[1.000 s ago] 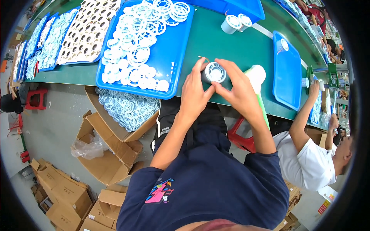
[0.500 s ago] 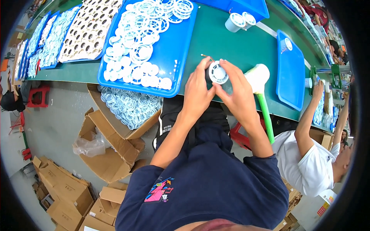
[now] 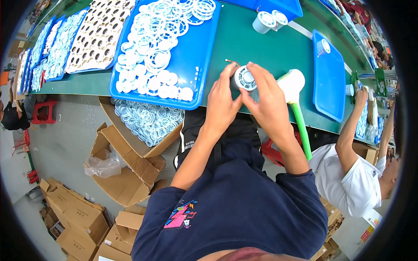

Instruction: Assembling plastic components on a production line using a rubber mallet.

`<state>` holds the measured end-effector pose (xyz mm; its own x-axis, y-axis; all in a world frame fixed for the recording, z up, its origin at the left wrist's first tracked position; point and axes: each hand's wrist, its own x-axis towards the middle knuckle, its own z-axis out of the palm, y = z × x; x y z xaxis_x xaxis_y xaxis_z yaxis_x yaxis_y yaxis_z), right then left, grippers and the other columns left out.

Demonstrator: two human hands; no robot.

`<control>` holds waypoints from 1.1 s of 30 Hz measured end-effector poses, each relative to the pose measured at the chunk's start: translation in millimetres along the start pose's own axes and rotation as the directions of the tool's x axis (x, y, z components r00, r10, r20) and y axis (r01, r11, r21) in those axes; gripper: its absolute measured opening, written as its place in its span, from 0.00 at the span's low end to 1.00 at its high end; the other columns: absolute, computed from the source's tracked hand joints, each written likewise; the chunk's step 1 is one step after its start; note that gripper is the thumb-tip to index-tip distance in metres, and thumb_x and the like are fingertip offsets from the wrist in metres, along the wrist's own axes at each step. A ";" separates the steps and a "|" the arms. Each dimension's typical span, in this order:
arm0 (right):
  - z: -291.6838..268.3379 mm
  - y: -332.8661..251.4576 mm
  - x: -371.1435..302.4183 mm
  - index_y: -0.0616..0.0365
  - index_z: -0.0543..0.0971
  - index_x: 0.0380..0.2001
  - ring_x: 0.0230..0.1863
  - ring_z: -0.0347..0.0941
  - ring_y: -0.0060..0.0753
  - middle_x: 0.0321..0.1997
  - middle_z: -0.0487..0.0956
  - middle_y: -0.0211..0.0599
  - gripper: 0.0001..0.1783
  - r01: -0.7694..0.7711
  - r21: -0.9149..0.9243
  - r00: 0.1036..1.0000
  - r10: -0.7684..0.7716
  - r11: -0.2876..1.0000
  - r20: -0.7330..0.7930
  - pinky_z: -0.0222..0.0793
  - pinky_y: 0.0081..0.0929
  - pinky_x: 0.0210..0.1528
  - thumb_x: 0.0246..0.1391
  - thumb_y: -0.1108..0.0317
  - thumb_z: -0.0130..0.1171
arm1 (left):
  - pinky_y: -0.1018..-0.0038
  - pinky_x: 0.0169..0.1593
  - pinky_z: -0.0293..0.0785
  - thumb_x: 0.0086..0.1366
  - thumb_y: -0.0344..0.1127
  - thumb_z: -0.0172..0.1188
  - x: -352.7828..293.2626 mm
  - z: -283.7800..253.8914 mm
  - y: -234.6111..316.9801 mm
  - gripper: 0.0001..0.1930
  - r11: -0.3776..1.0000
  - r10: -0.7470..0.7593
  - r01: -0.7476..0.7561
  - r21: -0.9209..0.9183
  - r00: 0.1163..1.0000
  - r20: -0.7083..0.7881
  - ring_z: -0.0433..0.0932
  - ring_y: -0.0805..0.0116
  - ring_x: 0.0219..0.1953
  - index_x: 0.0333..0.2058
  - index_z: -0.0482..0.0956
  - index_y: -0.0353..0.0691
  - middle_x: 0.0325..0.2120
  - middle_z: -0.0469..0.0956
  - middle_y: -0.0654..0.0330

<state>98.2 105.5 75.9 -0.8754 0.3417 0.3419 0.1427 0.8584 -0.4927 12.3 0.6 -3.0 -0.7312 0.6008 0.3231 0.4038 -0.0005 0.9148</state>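
Note:
Near the table's front edge, a small round unit with a white slotted cap point(image 3: 245, 79) and a reddish wire sits between my two hands. My left hand point(image 3: 221, 101) grips its left side with the fingers curled round it. On the other side, my right hand point(image 3: 271, 101) presses fingers and thumb against the cap's rim. Just right of that hand lies a mallet point(image 3: 301, 132) with a green handle and a whitish head, its handle pointing toward me. A blue tray point(image 3: 185, 78) to the left carries white rings and discs in a loose heap.
White cylindrical units point(image 3: 264, 22) with wires stand at the back beside a blue bin point(image 3: 285, 6). Another blue tray point(image 3: 327, 85) lies to the right, near a co-worker in a white shirt point(image 3: 348, 182). Below the table's left edge stands a carton point(image 3: 167, 141) of rings.
The round unit has tilted: its cap faces up more squarely, and the dark gap on its left side is covered. My right fingers have shifted slightly up over the cap.

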 end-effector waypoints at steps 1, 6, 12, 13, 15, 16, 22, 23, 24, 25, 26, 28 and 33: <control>-0.7 -0.1 1.2 0.64 0.76 0.59 0.60 0.77 0.57 0.60 0.79 0.53 0.30 -0.013 -0.010 1.000 0.013 1.000 0.002 0.75 0.41 0.60 0.52 0.75 0.70 | 0.54 0.61 0.73 0.56 0.24 0.72 0.0 0.1 -0.3 0.41 1.000 0.001 -0.001 -0.003 1.000 -0.004 0.77 0.40 0.59 0.68 0.63 0.36 0.58 0.77 0.45; -8.9 4.9 8.8 0.63 0.76 0.59 0.58 0.79 0.56 0.59 0.80 0.52 0.29 -0.026 0.098 0.997 0.019 0.995 0.072 0.76 0.40 0.59 0.53 0.75 0.70 | 0.54 0.61 0.73 0.56 0.25 0.72 0.1 -1.2 -0.2 0.41 1.000 -0.003 0.002 0.008 1.000 0.007 0.77 0.40 0.59 0.67 0.63 0.36 0.59 0.77 0.44; -12.0 7.4 14.4 0.65 0.76 0.58 0.56 0.78 0.59 0.57 0.80 0.54 0.28 -0.145 0.185 0.986 0.126 0.972 0.112 0.76 0.43 0.57 0.53 0.73 0.70 | 0.54 0.61 0.73 0.57 0.27 0.73 -0.4 -0.4 -0.3 0.41 1.000 0.004 -0.004 0.007 1.000 0.000 0.77 0.40 0.59 0.67 0.63 0.35 0.59 0.76 0.44; -11.4 9.5 14.8 0.65 0.76 0.58 0.56 0.79 0.60 0.57 0.80 0.54 0.28 -0.162 0.202 0.983 0.140 0.966 0.118 0.76 0.43 0.57 0.53 0.73 0.70 | 0.54 0.61 0.73 0.57 0.28 0.74 -0.6 -0.2 -0.2 0.40 1.000 0.000 0.000 0.001 1.000 -0.001 0.76 0.40 0.59 0.67 0.63 0.35 0.59 0.76 0.44; -14.8 8.5 15.0 0.65 0.76 0.58 0.56 0.78 0.59 0.57 0.80 0.54 0.28 -0.123 0.183 0.986 0.100 0.975 0.131 0.76 0.43 0.57 0.53 0.72 0.70 | 0.54 0.61 0.73 0.57 0.27 0.73 -0.4 -0.8 -0.4 0.40 1.000 0.000 0.000 0.009 1.000 0.002 0.77 0.40 0.59 0.67 0.64 0.35 0.59 0.76 0.44; -15.6 7.8 14.9 0.65 0.76 0.58 0.57 0.78 0.59 0.58 0.80 0.53 0.28 -0.084 0.165 0.987 0.060 0.983 0.146 0.75 0.43 0.58 0.54 0.72 0.70 | 0.55 0.61 0.73 0.57 0.27 0.73 -0.3 -1.2 -0.4 0.40 1.000 0.001 -0.001 0.017 1.000 0.004 0.77 0.40 0.59 0.67 0.64 0.36 0.59 0.76 0.44; -11.8 7.8 9.7 0.62 0.76 0.59 0.60 0.78 0.56 0.60 0.80 0.51 0.29 -0.006 0.082 0.994 -0.003 0.997 0.107 0.75 0.40 0.60 0.53 0.72 0.71 | 0.54 0.61 0.73 0.57 0.26 0.72 -0.4 -1.6 2.1 0.40 0.999 0.003 -0.003 0.050 1.000 0.009 0.77 0.41 0.59 0.67 0.64 0.36 0.59 0.77 0.45; -11.5 7.3 9.6 0.62 0.76 0.59 0.60 0.78 0.56 0.60 0.80 0.51 0.29 -0.008 0.083 0.994 -0.001 0.997 0.108 0.75 0.40 0.60 0.53 0.72 0.71 | 0.54 0.61 0.73 0.57 0.26 0.72 -0.5 -1.8 1.4 0.40 0.999 0.002 -0.002 0.050 1.000 0.010 0.77 0.41 0.59 0.67 0.64 0.36 0.59 0.77 0.45; -12.2 6.6 9.9 0.63 0.76 0.59 0.60 0.78 0.56 0.61 0.79 0.51 0.29 -0.006 0.078 0.994 -0.003 0.997 0.111 0.75 0.40 0.60 0.53 0.72 0.70 | 0.54 0.60 0.73 0.57 0.27 0.73 -0.1 -1.6 1.1 0.40 0.999 0.006 -0.006 0.039 1.000 0.007 0.77 0.41 0.58 0.67 0.64 0.36 0.58 0.77 0.45; -12.8 5.9 10.0 0.63 0.76 0.59 0.60 0.78 0.56 0.61 0.79 0.51 0.29 -0.004 0.073 0.994 -0.004 0.997 0.113 0.75 0.40 0.60 0.53 0.72 0.70 | 0.54 0.60 0.73 0.57 0.28 0.73 0.0 -1.0 1.3 0.40 1.000 0.010 -0.010 0.027 1.000 0.004 0.77 0.41 0.58 0.67 0.64 0.36 0.58 0.77 0.45; -13.0 4.7 9.4 0.63 0.76 0.59 0.60 0.78 0.56 0.61 0.79 0.51 0.29 -0.008 0.070 0.994 0.000 0.998 0.112 0.75 0.40 0.60 0.53 0.72 0.70 | 0.54 0.60 0.73 0.57 0.28 0.73 -0.2 0.5 2.9 0.40 1.000 0.010 -0.011 0.024 1.000 0.008 0.77 0.41 0.58 0.67 0.64 0.36 0.58 0.77 0.45; -14.5 2.7 7.8 0.63 0.76 0.59 0.63 0.76 0.54 0.63 0.78 0.51 0.29 -0.116 0.167 0.985 0.092 0.979 0.148 0.73 0.40 0.62 0.54 0.73 0.70 | 0.55 0.59 0.73 0.58 0.32 0.73 -0.1 4.9 7.2 0.39 0.987 0.101 -0.099 0.124 0.995 -0.009 0.77 0.41 0.58 0.66 0.65 0.35 0.57 0.77 0.44; -37.3 15.4 -22.1 0.65 0.74 0.62 0.66 0.71 0.58 0.63 0.75 0.55 0.29 -0.186 -0.071 0.970 0.172 0.980 -0.169 0.66 0.46 0.68 0.58 0.69 0.68 | 0.55 0.57 0.75 0.61 0.36 0.73 -0.5 4.7 7.4 0.35 0.998 0.041 -0.039 0.046 0.998 -0.042 0.78 0.41 0.55 0.63 0.68 0.33 0.56 0.77 0.44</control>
<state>137.0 125.4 90.5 -0.7470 0.5440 0.3822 0.3352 0.8047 -0.4900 18.2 4.0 2.5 -0.7364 0.5664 0.3701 0.4566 0.0125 0.8896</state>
